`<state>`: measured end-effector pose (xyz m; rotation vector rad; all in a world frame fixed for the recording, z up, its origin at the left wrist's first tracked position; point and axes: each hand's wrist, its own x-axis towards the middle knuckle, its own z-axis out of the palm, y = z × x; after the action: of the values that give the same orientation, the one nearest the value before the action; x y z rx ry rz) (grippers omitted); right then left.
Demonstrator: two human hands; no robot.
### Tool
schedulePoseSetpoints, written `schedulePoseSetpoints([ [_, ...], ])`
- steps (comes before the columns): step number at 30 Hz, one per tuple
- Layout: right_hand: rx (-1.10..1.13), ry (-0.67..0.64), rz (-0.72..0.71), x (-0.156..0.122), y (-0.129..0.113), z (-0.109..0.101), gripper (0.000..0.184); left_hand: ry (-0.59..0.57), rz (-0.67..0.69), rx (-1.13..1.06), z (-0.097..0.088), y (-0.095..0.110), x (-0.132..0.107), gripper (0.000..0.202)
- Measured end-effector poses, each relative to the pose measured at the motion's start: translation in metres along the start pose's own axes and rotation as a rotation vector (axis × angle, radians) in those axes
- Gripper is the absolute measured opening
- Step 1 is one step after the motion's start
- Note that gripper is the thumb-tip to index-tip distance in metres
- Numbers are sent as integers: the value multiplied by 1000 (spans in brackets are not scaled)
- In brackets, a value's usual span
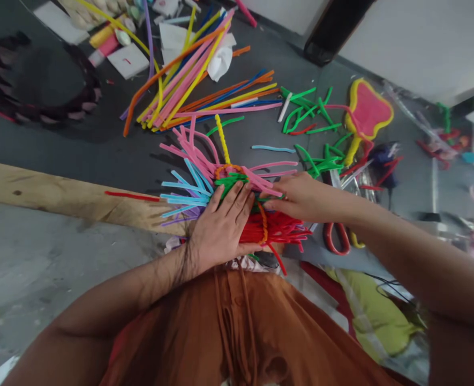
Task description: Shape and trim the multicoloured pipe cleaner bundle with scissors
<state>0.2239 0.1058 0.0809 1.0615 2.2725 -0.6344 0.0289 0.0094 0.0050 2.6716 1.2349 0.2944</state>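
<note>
Bundles of cut pipe cleaners lie together at the table's front edge: pink (196,147), light blue (188,193), green (232,182) and red (279,229). Orange twisted pipe cleaners (264,217) tie round the pink and red ones. My left hand (224,220) lies flat over the green and red bundles, fingers stretched out. At the right end of the green pieces, my right hand (293,195) has its fingers pressed together beside the pink ends; what they pinch is hidden. A yellow twisted pipe cleaner (222,139) sticks up behind the pink bundle.
Long uncut pipe cleaners (192,69) are piled at the back. Short green pieces (321,158) lie to the right, near red-handled scissors (336,238) and a pink-and-yellow wand shape (368,107). A dark hair band (39,115) rests at far left. One red pipe cleaner (132,196) lies on the wooden edge.
</note>
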Motion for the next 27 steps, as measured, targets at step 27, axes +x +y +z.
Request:
schedulePoseSetpoints([
  [27,-167,418,2,-28,-53,22,25,41,13,-15,4,0,-2,91],
])
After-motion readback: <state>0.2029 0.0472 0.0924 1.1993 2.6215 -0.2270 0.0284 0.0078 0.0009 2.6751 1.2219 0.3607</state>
